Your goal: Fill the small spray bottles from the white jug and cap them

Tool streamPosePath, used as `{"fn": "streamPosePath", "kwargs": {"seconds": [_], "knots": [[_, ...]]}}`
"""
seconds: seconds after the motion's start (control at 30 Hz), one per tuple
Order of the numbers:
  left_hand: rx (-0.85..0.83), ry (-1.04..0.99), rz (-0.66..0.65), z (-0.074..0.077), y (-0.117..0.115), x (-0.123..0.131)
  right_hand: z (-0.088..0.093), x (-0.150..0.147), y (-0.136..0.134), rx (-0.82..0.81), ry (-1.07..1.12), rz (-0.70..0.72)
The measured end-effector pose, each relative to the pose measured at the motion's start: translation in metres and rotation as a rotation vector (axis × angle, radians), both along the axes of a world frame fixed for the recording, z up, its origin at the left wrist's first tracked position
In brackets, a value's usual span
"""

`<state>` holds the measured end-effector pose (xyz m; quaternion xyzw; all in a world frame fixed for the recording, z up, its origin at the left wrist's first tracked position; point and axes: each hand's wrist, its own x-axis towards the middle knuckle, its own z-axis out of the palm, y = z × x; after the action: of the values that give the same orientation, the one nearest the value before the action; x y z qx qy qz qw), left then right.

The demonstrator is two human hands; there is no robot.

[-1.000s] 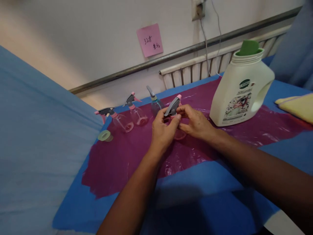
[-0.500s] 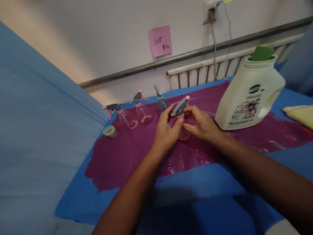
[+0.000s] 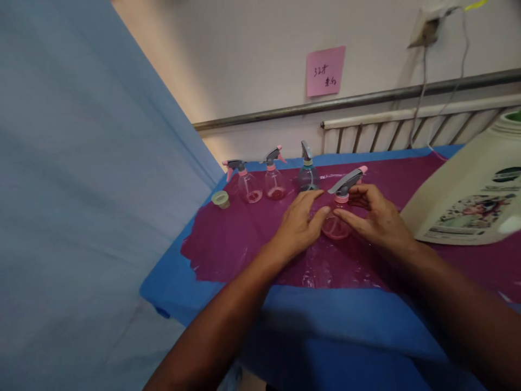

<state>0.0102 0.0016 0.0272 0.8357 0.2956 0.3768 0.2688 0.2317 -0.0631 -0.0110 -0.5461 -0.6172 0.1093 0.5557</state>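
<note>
A clear spray bottle with a grey and pink nozzle [image 3: 344,184] stands upright on the maroon sheet [image 3: 244,239], a little pink liquid in its base. My left hand [image 3: 303,222] is at the bottle's left side, thumb and fingers apart, holding nothing. On the right, my right hand [image 3: 376,217] has its thumb and fingers around the bottle's neck. Behind my left hand stands a spray bottle with a teal tint [image 3: 308,176]. Further left are two pink-trimmed spray bottles [image 3: 275,184] [image 3: 249,187] with pink liquid, and a small pale green cup [image 3: 220,199].
A large cream jug [image 3: 468,201] stands close to my right hand. Blue cloth [image 3: 325,309] covers the table, and a blue curtain [image 3: 81,163] hangs at left. Behind are a metal rail [image 3: 285,111], a pink note [image 3: 325,71] and an outlet with cables [image 3: 427,30].
The view has turned, so things appear further right. My left hand has opened and come off the bottle's neck, while my right hand stays at it.
</note>
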Motion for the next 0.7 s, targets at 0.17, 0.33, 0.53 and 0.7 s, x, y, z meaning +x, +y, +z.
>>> {"fn": "streamPosePath", "kwargs": {"seconds": [0.17,0.33,0.53,0.7], "knots": [[0.017,0.398,0.268,-0.007,0.027,-0.116,0.005,-0.005,-0.007,0.010,-0.138,-0.193],[-0.059,0.786,0.472,-0.012,0.055,-0.208,0.010,-0.008,-0.006,0.038,-0.238,-0.285],[-0.142,0.967,0.544,-0.028,0.063,-0.251,0.014,-0.015,0.002,-0.050,-0.252,-0.391],[-0.128,0.993,0.573,-0.031,0.067,-0.271,0.028,-0.012,0.006,-0.130,-0.184,-0.432]]}}
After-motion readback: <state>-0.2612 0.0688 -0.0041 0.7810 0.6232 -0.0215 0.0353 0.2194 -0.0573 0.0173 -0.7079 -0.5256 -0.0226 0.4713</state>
